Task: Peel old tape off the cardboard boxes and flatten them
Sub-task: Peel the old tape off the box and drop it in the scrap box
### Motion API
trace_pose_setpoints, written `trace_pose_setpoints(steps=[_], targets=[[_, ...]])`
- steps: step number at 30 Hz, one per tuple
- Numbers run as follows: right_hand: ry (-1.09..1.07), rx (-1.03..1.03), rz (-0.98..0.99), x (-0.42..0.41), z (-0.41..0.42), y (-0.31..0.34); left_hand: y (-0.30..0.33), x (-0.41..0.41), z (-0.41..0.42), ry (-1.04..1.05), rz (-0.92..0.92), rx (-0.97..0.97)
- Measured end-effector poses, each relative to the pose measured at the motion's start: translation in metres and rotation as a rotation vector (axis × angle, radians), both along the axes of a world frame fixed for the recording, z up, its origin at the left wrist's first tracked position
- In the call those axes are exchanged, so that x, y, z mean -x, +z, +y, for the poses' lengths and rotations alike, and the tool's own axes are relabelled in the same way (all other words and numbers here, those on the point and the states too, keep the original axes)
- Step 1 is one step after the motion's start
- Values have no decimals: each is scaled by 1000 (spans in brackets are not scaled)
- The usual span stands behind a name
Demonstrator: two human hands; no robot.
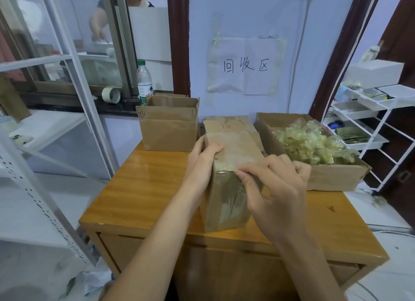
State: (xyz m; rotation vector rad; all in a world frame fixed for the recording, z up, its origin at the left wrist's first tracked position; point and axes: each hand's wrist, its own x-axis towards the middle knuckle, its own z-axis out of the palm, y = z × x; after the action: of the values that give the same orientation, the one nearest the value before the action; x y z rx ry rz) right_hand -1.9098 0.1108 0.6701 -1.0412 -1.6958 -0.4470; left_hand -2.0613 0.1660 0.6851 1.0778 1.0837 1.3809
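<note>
Right hand (272, 183) has a tight pinch grip, thumb and forefinger nipping the edge of the clear tape (233, 163) right at the near top edge of the sealed cardboard box (226, 199). Left hand (203, 159) is wrapped over the box's top left edge, fingers curled onto the top and thumb down the side, a firm holding grip that steadies it. The box stands upright in the middle of the wooden worktop (139, 188), glossy tape running across the top and down the front face.

Just behind it there's a stack of flattened cardboard (229, 126) with "T9" printed in red. To the right, nearly touching, sits a wide open carton (332, 178) stuffed with crumpled, yellowish used tape (307, 144). Back left on the worktop are a couple of open empty boxes (168, 129), one tucked behind the other.

On the window ledge behind: a tape roll (111, 95) and a plastic water bottle (144, 81). A paper sign (246, 65) with handwritten characters is taped to the wall, and a white wire rack (368, 118) stands at far right.
</note>
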Motion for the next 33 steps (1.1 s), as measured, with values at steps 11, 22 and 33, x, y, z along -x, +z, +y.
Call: trace_pose_setpoints(steps=[11, 22, 33], targets=[[31, 265, -11, -17, 6, 22, 0, 1, -5, 18, -17, -6], [424, 589, 198, -79, 23, 21, 0, -3, -7, 24, -19, -8], [507, 680, 193, -68, 34, 34, 0, -7, -7, 37, -11, -7]])
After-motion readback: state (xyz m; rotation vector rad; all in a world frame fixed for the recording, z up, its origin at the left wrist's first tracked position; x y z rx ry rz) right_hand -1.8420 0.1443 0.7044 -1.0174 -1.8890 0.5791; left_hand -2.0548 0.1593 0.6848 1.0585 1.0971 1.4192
